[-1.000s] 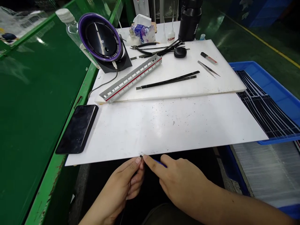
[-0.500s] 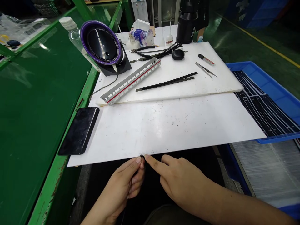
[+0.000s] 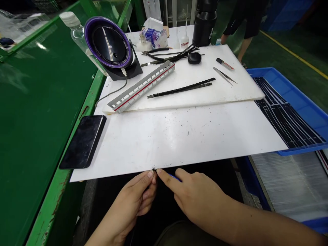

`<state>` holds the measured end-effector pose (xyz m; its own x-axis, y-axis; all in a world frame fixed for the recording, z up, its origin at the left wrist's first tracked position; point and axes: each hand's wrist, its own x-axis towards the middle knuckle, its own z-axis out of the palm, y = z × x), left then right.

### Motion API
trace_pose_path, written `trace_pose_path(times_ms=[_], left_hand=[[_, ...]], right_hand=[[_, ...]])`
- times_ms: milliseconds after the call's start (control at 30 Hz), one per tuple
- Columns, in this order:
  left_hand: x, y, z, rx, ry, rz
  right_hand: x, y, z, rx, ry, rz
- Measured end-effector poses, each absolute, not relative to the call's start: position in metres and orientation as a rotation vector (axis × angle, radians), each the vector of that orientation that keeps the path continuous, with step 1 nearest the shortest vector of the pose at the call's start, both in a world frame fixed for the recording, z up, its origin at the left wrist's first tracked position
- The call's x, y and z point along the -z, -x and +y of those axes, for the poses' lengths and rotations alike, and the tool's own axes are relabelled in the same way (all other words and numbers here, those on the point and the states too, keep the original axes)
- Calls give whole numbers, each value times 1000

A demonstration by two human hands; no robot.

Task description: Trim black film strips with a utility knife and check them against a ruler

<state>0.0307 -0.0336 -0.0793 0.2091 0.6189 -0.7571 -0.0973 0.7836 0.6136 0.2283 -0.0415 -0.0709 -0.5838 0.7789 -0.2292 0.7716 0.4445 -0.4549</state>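
At the near edge of the white table board, my left hand is closed in a pinch on a small dark piece, mostly hidden by the fingertips. My right hand is curled around a slim blue-handled tool; only a bit of blue shows, and its working end is hidden. The right index finger lies stretched along it, its tip right beside the dark piece. Small dark crumbs are on the board by the fingertips.
On a white foam slab lie a grey model train-car shell, black strips, tweezers and pliers. A phone and a purple-rimmed fan stand left. A blue tray holds more strips. A person's legs show behind.
The view has shifted slightly. Some blue of the tool now shows under my right index finger, while both hands keep nearly the same place. A person's legs have come into view at the back.
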Motion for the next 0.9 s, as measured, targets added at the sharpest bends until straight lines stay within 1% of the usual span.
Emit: trace_pose_path(times_ms=[133, 367, 900], left_hand=[[80, -29, -31, -517, -507, 1269], [80, -24, -27, -465, -553, 1247], [80, -23, -26, -456, -542, 1248]], right_hand=[[72, -229, -41, -808, 1446, -2662], [67, -234, -34, -967, 1371, -2528], [66, -235, -32, -954, 1371, -2578]])
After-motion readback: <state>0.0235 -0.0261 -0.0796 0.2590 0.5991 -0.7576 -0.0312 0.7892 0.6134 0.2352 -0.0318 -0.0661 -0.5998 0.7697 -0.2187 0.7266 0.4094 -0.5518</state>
